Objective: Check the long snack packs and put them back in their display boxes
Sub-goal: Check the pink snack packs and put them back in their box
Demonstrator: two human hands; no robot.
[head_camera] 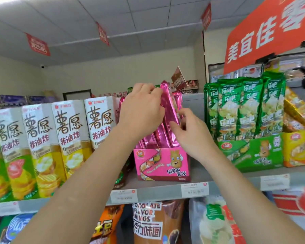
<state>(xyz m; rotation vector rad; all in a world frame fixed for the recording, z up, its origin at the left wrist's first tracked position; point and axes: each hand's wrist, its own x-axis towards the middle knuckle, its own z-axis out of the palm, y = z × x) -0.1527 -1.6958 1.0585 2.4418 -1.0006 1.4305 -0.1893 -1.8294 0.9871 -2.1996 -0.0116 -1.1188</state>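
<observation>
A pink display box (161, 163) stands on the top shelf and holds several long shiny pink snack packs. One pink pack (169, 110) stands upright in the box, leaning slightly left. My left hand (141, 110) grips its upper part from the left. My right hand (188, 131) pinches its lower right edge with thumb and fingers. Other pink packs (155, 138) lean behind and below my hands, partly hidden.
Tall white chip boxes (69, 131) line the shelf on the left. A green display box (253, 154) with long green packs (243, 106) stands right, then a yellow one (299, 148). Price tags sit on the shelf edge (158, 192); bagged snacks hang below.
</observation>
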